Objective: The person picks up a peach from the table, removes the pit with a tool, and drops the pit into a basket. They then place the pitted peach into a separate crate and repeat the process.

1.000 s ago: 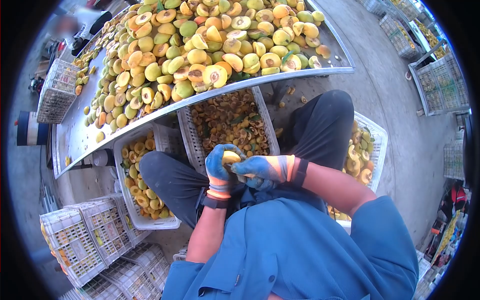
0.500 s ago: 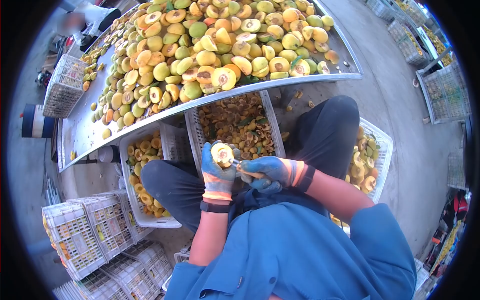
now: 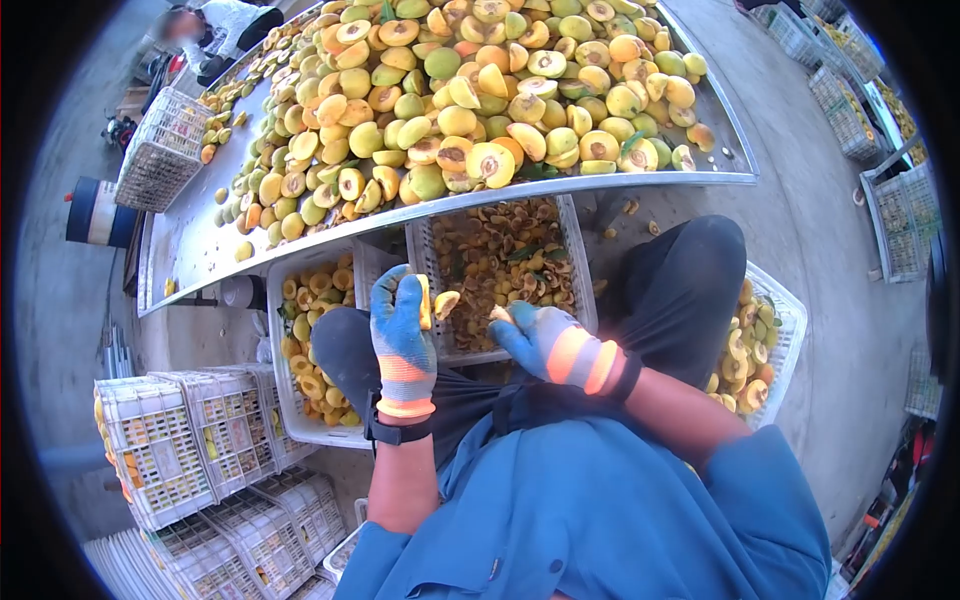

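Note:
My left hand (image 3: pixel 402 330), in a blue-coated work glove, is closed on a yellow peach half (image 3: pixel 425 302) turned edge-on. Just right of it a small yellow piece of peach (image 3: pixel 447 304) seems to be in the air, over the crate of scraps (image 3: pixel 420 262). My right hand (image 3: pixel 550 343), gloved too, is apart from the left, fingers closed round a pitting tool (image 3: pixel 499 315). Only a tan bit of the tool shows; its metal end cannot be made out.
A metal table (image 3: pixel 190 245) piled with halved peaches (image 3: pixel 430 110) stands in front. Crates of peach halves flank my legs, left (image 3: pixel 320 435) and right (image 3: pixel 785 345). Stacked white crates (image 3: pixel 165 450) stand at lower left. Another person (image 3: pixel 225 35) is beyond the table's far left.
My hands have moved apart. The left one has turned the peach half edge-on, and the tool has come out of it. A small yellow piece has come loose beside it.

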Demonstrator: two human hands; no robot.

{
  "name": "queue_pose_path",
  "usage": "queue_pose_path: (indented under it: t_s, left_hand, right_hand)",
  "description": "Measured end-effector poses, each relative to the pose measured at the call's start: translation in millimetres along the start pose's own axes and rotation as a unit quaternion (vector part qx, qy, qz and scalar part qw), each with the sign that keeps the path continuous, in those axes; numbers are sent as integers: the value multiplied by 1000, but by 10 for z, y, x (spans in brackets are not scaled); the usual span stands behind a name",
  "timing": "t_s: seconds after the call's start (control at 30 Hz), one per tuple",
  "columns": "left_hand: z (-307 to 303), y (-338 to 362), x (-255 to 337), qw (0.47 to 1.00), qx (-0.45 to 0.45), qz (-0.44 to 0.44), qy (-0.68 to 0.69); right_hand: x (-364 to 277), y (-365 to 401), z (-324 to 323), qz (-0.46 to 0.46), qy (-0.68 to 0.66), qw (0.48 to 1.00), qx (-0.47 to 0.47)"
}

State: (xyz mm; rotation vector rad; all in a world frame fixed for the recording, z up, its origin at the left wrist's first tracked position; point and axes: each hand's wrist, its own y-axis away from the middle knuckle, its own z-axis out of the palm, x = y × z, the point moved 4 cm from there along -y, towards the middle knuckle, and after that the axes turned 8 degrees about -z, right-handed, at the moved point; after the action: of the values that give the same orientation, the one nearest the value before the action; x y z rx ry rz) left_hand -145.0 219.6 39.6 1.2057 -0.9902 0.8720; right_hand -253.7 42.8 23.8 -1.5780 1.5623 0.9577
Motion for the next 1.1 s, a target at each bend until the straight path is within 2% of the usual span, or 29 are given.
queue_pose_path:
  t_s: [0.03,0.13,0.2,0.23,0.27,0.3,0.33,0.37,0.43,0.47,0.5,0.57,0.6,0.63,0.67,0.73,0.8,0.9,0.93,1.03,1.1]
  left_hand:
    - [-78,-9,22,1000,7,13,-16]
    - [132,32,-90,991,-64,-38,109]
    - [100,43,-87,994,-14,25,105]
    - [61,85,-18,994,26,50,98]
    - [-52,115,132,993,52,22,99]
    - [-289,86,212,992,105,56,47]
    - [-505,157,381,981,138,137,-28]
    - [-803,148,370,974,162,159,1]
    - [-1353,204,421,957,240,160,-38]
    - [-1615,273,496,940,294,140,-107]
    - [-2066,226,356,896,343,164,-228]
    - [-2723,59,144,835,374,210,-345]
    - [-2876,-21,115,835,362,230,-344]
    - [-2674,-130,136,852,329,246,-324]
    - [-2455,-237,170,868,295,261,-303]
    - [-1212,-238,678,911,190,284,-230]
    - [-400,-427,806,927,96,287,-223]
    - [565,-927,665,863,4,382,-331]
    - [833,-1065,599,841,-16,401,-363]
    - [1290,-1475,330,805,-1,320,-499]
    - [1361,-1487,227,799,12,335,-500]
  right_hand:
    - [28,-4,60,-94,30,995,18]
    - [-102,9,109,-91,-60,994,16]
    - [-16,-22,160,-115,17,993,30]
    - [150,-18,234,-74,-36,996,20]
    - [234,-26,241,-38,-83,996,18]
    - [326,-40,246,-1,-129,991,20]
    - [318,-29,211,38,-175,983,38]
    - [283,-35,196,34,-175,984,32]
    - [239,-7,160,35,-168,985,22]
    - [254,13,190,22,-148,989,10]
    - [287,8,216,9,-127,992,2]
    - [322,-40,263,14,-137,991,1]
    - [308,-47,304,37,-166,985,6]
    - [310,-26,313,61,-191,980,16]
    - [295,-11,294,43,-207,977,24]
    - [192,-3,190,40,-195,979,33]
    - [179,12,129,35,-210,976,53]
    - [305,72,54,16,-183,981,63]
    - [303,98,-5,38,-195,978,71]
    - [271,145,-182,74,-217,968,100]
    - [304,159,-268,60,-229,965,118]
